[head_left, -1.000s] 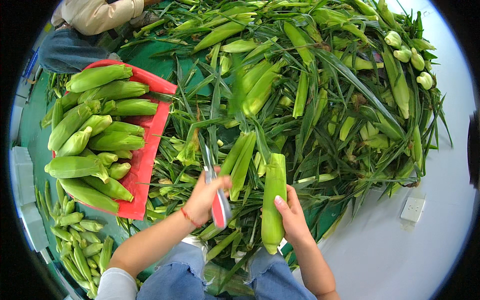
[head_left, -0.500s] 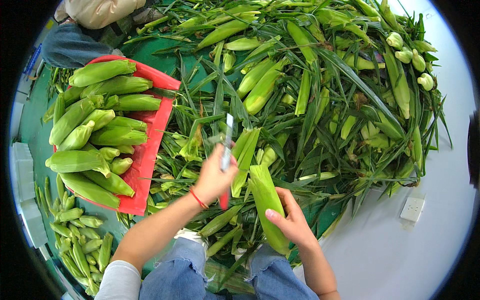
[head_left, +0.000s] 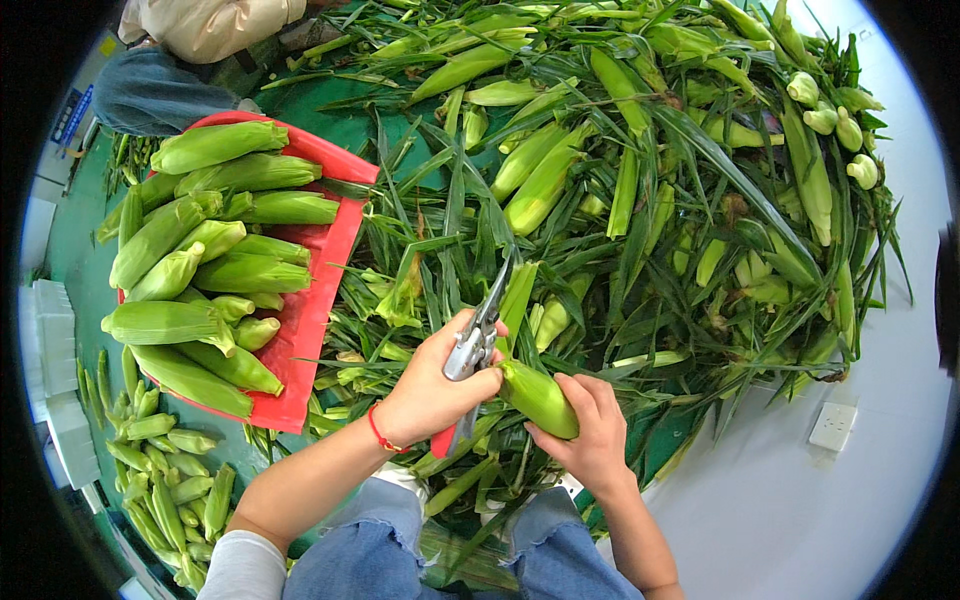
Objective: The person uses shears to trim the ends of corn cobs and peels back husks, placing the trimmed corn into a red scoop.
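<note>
My left hand (head_left: 447, 375), a red cord round its wrist, is closed round pruning shears (head_left: 468, 352) with a silver body and a red handle end. Their dark blades point up and away from me. At the near end of the pile, an ear of corn in its green husk (head_left: 541, 402) lies in my right hand (head_left: 592, 430), fingers wrapped over its side. The ear's left end meets my left thumb and fingers, just beside the shears. Part of the left hand's grip is hidden behind the tool.
A red dustpan-like tray (head_left: 318, 290) at left carries several husked ears. Smaller ears (head_left: 180, 480) lie on the green floor below it. A big heap of leaves and corn (head_left: 640, 200) fills the middle and right. A wall socket (head_left: 832, 427) is at right; another person's knee (head_left: 150, 90) shows top left.
The ear in my right hand has turned from upright to slanting, its end now at my left hand. The shears have swung round in my left hand, blades now facing away.
</note>
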`<state>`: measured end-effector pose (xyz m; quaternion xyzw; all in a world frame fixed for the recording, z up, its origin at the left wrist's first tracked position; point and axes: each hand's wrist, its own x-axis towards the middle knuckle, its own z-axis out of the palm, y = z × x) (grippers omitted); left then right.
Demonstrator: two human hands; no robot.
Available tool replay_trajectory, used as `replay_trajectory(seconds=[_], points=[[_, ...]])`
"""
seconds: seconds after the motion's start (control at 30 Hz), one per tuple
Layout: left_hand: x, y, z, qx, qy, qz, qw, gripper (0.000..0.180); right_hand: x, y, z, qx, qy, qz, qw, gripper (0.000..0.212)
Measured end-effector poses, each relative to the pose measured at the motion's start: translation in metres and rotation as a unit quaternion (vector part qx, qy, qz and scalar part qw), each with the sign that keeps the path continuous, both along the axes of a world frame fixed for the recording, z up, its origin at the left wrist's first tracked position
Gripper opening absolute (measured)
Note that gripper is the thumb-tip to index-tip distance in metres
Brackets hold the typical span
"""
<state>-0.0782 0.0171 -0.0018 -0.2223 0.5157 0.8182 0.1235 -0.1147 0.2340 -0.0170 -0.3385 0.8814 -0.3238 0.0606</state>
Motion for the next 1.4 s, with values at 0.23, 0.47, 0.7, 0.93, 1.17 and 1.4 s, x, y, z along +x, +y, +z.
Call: replay_trajectory(seconds=[0.23, 0.47, 0.7, 0.93, 1.17, 1.4], points=[[-0.013, 0.006, 0.018, 0.141, -0.061, 0.073, 0.985, 0.044, 0.0, -0.019, -0.002, -0.092, 0.03, -0.077, 0.992, 0.056], [-0.013, 0.026, 0.035, 0.078, -0.011, 0.092, 0.993, 0.046, -0.029, -0.034, 0.041, -0.064, -0.003, -0.052, 0.997, 0.026], [-0.005, 0.019, 0.031, 0.27, -0.038, 0.14, 0.952, 0.047, -0.019, -0.029, 0.032, -0.43, -0.475, -0.199, 0.741, 0.017], [0.005, 0.016, 0.018, 0.369, -0.001, 0.121, 0.921, 0.046, -0.016, -0.03, 0.013, -0.524, -0.596, -0.229, 0.563, 0.019], [0.012, 0.017, 0.014, 0.372, 0.006, 0.117, 0.921, 0.047, -0.014, -0.026, -0.009, -0.557, -0.612, -0.158, 0.539, 0.023], [0.012, 0.025, 0.039, 0.159, -0.009, 0.073, 0.985, 0.05, 0.0, -0.037, -0.006, -0.428, -0.439, -0.048, 0.789, 0.065]])
